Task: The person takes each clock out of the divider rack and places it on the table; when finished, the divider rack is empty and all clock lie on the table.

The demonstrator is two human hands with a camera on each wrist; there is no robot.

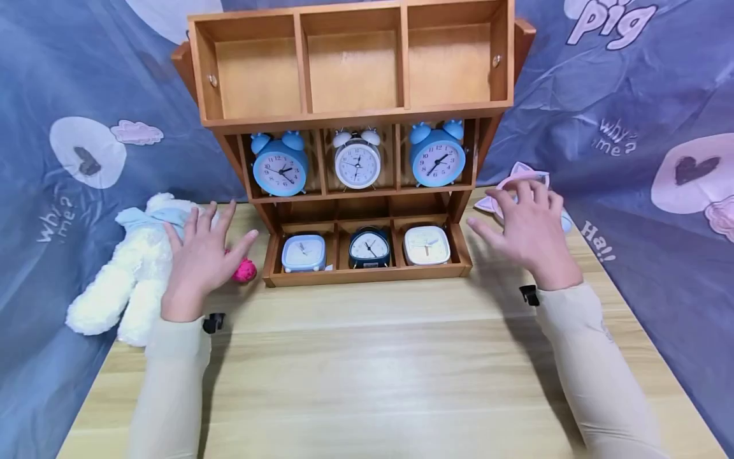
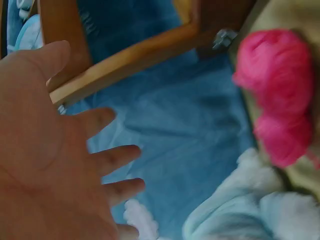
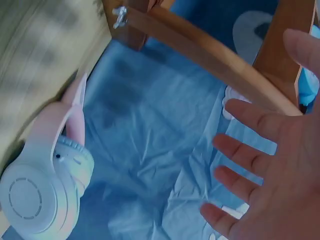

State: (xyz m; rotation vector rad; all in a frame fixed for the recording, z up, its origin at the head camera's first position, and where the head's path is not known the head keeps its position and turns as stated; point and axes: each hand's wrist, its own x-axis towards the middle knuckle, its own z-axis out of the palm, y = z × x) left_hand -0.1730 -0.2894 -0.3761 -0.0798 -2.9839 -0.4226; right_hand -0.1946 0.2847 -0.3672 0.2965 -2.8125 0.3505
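Wooden table (image 1: 367,357); left hand (image 1: 201,258), right hand (image 1: 533,236) splayed, flanking shelf (image 1: 355,115).

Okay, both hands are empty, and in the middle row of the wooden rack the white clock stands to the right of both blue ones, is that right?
Not quite: the head view shows the white clock standing between the two blue clocks in the middle row of the wooden rack. The left hand and right hand are indeed empty.

Glare whitens the table (image 1: 395,401) under bright light; wrist views look dimmer.
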